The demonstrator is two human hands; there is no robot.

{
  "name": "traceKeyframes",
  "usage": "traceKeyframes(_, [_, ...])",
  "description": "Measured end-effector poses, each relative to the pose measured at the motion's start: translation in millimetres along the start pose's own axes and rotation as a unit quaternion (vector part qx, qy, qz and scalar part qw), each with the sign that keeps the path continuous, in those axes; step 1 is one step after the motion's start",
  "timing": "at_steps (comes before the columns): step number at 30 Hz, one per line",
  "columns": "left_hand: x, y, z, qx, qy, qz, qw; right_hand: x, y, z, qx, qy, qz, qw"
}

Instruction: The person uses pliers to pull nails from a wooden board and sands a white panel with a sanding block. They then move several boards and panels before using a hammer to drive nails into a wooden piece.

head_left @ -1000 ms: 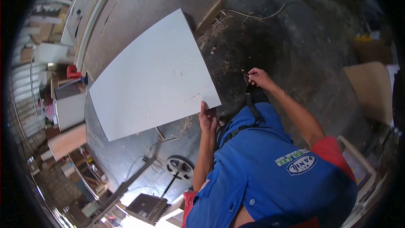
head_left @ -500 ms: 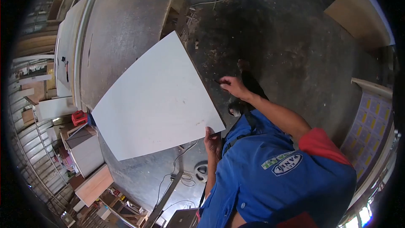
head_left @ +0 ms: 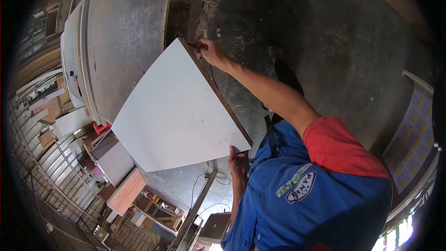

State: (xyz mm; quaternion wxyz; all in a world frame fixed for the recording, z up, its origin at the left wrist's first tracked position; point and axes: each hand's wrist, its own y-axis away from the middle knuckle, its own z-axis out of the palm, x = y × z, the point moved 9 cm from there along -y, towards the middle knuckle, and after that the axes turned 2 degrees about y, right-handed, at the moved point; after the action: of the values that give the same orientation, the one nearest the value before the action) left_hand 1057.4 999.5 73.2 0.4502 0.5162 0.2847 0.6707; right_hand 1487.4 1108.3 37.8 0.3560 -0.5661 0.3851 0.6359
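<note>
A large white panel (head_left: 174,111) with a brown edge (head_left: 218,90) lies tilted across the middle of the view. At its near corner my left hand (head_left: 238,161) is closed on it, thumb on the white face and fingers hidden underneath. My right hand (head_left: 211,53) is at the far end of the brown edge, fingers pinched around a small dark object; I cannot tell what kind it is. That arm stretches out alongside the panel's edge.
Behind the panel is a wide brown worktable (head_left: 125,28). Scraps of debris (head_left: 204,18) lie on the dark floor beside it. A cable (head_left: 223,176) and a metal beam (head_left: 197,204) are below the panel. Printed sheets (head_left: 413,135) stand at the right.
My right hand has moved up and left along the brown edge to the panel's far corner. The panel has shifted slightly right in view and more of its edge shows.
</note>
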Motion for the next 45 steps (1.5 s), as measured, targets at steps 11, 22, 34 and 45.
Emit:
traceKeyframes(11, [2,-1,-8,0.012,-0.046,0.022,0.999,7,-9,12,-0.065,-0.072,0.039,0.994])
traceKeyframes(22, [-1,-9,1,-0.042,0.008,0.008,0.999,0,115,-29,-0.12,-0.058,0.008,0.991])
traceKeyframes(34, [4,-4,25,-0.108,-0.051,0.018,0.993,13,321,-70,-0.148,-0.026,0.091,0.984])
traceKeyframes(45, [5,3,34,-0.125,-0.073,0.029,0.989,-3,373,-94,-0.276,0.062,0.084,0.955])
